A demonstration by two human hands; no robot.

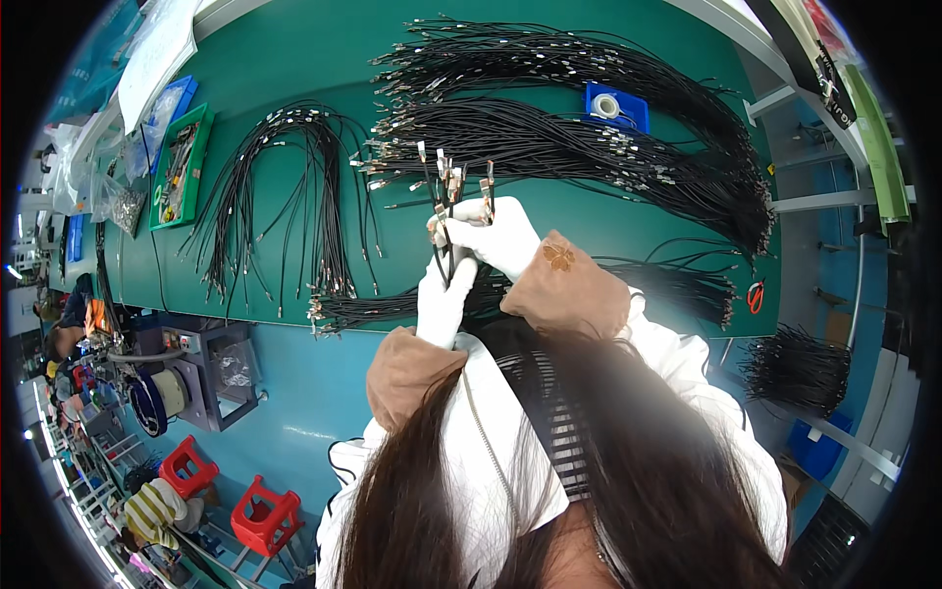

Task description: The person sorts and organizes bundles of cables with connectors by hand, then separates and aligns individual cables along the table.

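- Green work table, head view: serves as the landmark for all places below.
- Held cables: several short black leads, located above the middle of the table near its front edge. Their light, metallic connector ends point up, toward the far side of the table.
- Right hand: white glove, brown cuff; fingers clenched around the held cables just below the connectors.
- Left hand: white glove, brown cuff; fingers closed on the same cables, lower down and touching the right hand. The exact finger contact is partly hidden.
- 2 large cable bundles: along the far side of the table, curving down to its right end.
- Arched cable bundle: on the left half of the table, bent like an inverted U.
- Near cable bundle: along the front edge of the table, partly behind the hands.
- Blue tray: at the far right of the table, among the large bundles; contains a white roll.
- Green bin: at the left of the table, holding small parts.
- Red-handled tool: at the right front corner of the table.
- 2 red stools: on the floor, left front of the table.
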